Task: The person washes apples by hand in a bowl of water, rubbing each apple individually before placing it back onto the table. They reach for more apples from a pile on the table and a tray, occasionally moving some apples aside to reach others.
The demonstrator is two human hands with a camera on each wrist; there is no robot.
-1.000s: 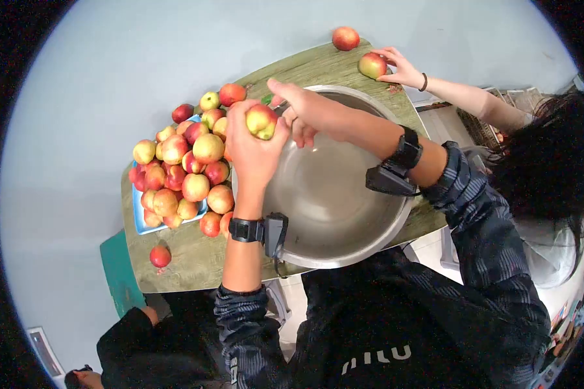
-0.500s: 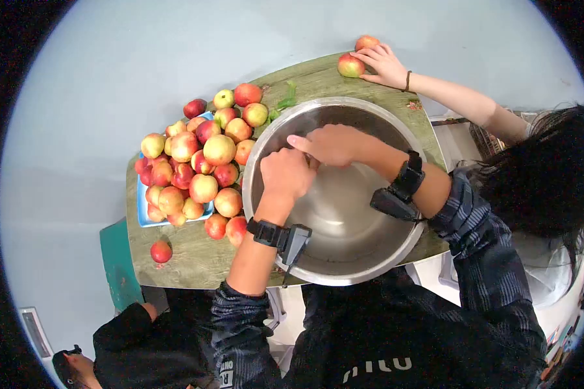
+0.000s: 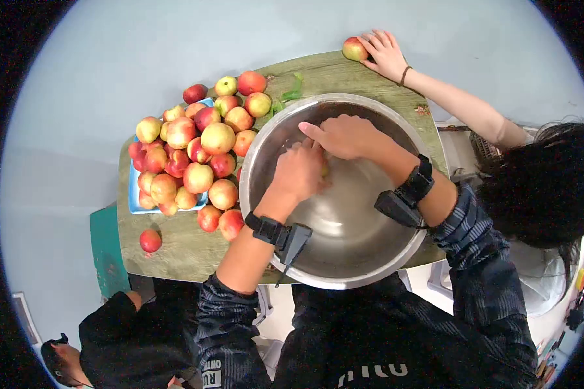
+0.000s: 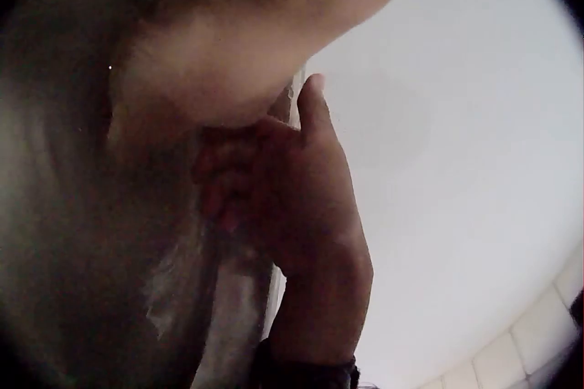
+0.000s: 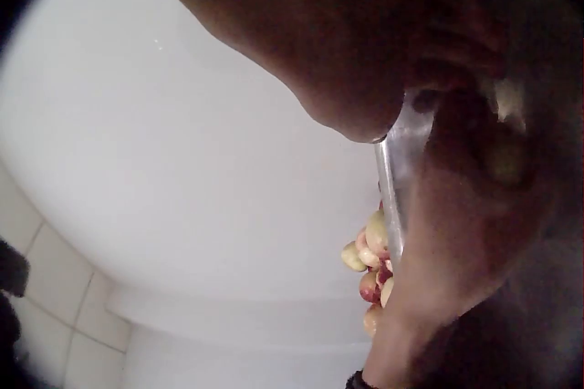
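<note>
My left hand (image 3: pixel 298 170) is down inside a large metal basin (image 3: pixel 344 280) and holds a nectarine, mostly hidden behind its fingers. A small yellow-green patch of that nectarine (image 5: pixel 505 154) shows in the right wrist view. Just beyond the left fingers, my right hand (image 3: pixel 347 137) overlaps them in the head view, its thumb sticking out straight to the left. Seen from the left wrist, the right hand (image 4: pixel 297 188) has loosely bent fingers close to the left hand.
Left of the basin, a pile of nectarines (image 3: pixel 182 133) overflows a blue tray (image 3: pixel 134 194). A single nectarine (image 3: pixel 150 240) lies near the table's front left. Green leaves (image 3: pixel 293 89) lie behind the basin. At the back, another person's hand (image 3: pixel 388 59) touches a nectarine (image 3: pixel 354 49).
Both my hands have come down into the basin, the left carrying the nectarine from near the back left rim. The other person's hand has shifted at the back; one nectarine there no longer shows.
</note>
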